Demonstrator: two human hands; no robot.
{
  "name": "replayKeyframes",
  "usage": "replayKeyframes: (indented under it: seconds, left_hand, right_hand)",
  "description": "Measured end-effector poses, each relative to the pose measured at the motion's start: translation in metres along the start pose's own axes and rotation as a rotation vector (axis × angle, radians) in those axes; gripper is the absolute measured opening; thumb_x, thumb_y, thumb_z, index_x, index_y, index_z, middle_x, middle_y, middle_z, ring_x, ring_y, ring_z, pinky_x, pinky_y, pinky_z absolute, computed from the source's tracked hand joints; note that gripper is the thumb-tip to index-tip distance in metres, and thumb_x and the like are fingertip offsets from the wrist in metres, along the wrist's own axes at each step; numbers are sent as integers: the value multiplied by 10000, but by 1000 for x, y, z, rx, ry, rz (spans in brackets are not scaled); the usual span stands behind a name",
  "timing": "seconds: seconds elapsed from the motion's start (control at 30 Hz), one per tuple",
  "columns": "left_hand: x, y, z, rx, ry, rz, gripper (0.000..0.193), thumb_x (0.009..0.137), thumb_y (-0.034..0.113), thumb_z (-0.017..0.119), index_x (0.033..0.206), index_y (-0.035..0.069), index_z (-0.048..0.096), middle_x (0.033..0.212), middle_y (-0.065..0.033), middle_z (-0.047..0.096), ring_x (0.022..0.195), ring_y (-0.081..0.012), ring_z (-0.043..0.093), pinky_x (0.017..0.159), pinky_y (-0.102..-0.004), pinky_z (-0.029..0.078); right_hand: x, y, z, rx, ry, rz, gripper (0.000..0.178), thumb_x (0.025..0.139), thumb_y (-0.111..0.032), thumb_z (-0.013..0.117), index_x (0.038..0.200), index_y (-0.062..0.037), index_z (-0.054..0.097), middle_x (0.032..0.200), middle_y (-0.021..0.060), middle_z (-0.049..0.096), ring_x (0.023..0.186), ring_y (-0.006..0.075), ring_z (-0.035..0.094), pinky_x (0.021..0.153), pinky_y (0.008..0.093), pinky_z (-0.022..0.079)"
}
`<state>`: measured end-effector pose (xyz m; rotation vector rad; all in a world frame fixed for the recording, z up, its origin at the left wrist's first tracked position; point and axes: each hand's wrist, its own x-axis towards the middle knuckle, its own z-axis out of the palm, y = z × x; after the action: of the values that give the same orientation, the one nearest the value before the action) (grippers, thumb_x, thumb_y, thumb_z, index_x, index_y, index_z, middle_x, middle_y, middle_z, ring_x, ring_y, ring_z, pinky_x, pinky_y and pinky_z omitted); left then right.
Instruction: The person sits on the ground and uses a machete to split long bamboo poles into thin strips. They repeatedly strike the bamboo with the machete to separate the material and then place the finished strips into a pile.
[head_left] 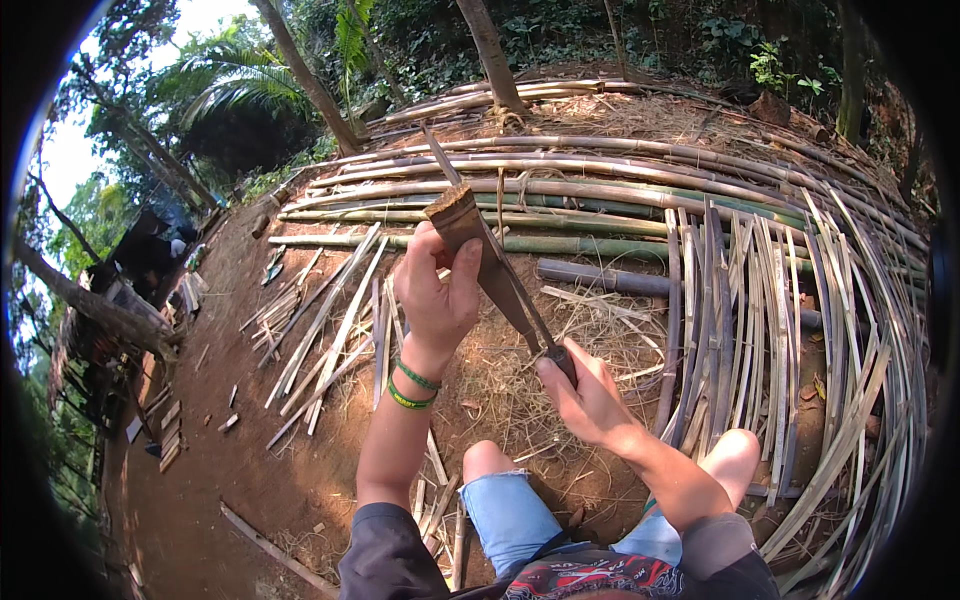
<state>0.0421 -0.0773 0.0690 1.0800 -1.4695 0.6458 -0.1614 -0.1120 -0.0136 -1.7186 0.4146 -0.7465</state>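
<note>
My left hand (440,290) is raised at the middle, fingers and thumb closed around a dark brown bamboo piece (490,270) with a pale, rough upper end. The piece slants down toward my right hand (590,395), which grips the dark handle of a long knife (440,157). The blade runs up and leftward beside the bamboo, partly hidden behind it, and its tip shows past the piece's upper end. Whether the edge touches the bamboo I cannot tell. Green bands circle my left wrist.
Long bamboo poles (560,188) lie across the ground ahead. Many split bamboo strips (740,330) are heaped at the right, with more strips (330,340) at the left. Shavings (590,320) cover the soil before my knees. Tree trunks (493,55) stand beyond; a short dark bamboo length (605,277) lies near.
</note>
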Motion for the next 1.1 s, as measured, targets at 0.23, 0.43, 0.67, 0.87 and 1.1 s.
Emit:
replayKeyframes:
  seconds: [0.23, 0.43, 0.67, 0.87, 1.1]
  left_hand:
    - [-5, -2, -6, -118, 14, -118, 111, 986, 69, 565, 1018, 10, 477, 896, -41, 577, 762, -57, 528, 657, -202, 439]
    - [-18, 9, -18, -89, 49, -184, 142, 1000, 118, 562, 997, 45, 440, 863, -12, 527, 737, -26, 467, 645, -188, 394]
    - [-16, 10, -17, -47, 132, -110, 156, 996, 143, 577, 978, 30, 471, 830, 3, 506, 688, -17, 429, 598, -165, 345]
    - [-12, 16, -21, 0, 111, -150, 161, 1001, 156, 575, 965, 36, 473, 848, 1, 500, 696, -22, 422, 600, -180, 345]
    - [-20, 16, -28, 92, 167, -129, 122, 1012, 134, 550, 1028, 24, 499, 849, -2, 531, 738, -51, 461, 656, -193, 391]
  right_hand:
    - [1, 85, 1, -108, -42, 274, 397, 991, -396, 525, 814, -41, 525, 596, -12, 499, 518, 89, 485, 488, 296, 413]
    - [-3, -22, 15, 196, -58, -66, 388, 999, -386, 531, 879, -17, 518, 593, 1, 489, 532, 86, 452, 488, 301, 377]
    - [-11, 91, 47, 48, 55, 111, 478, 994, -435, 511, 846, 17, 562, 577, 125, 524, 532, 243, 534, 535, 407, 402]
    - [-5, 167, 28, -124, 1, 354, 530, 985, -476, 507, 786, 8, 590, 557, 71, 520, 522, 194, 497, 523, 401, 387]
    - [1, 68, 31, 76, -44, 30, 553, 983, -496, 504, 785, 14, 579, 560, 84, 526, 527, 173, 487, 510, 385, 386]
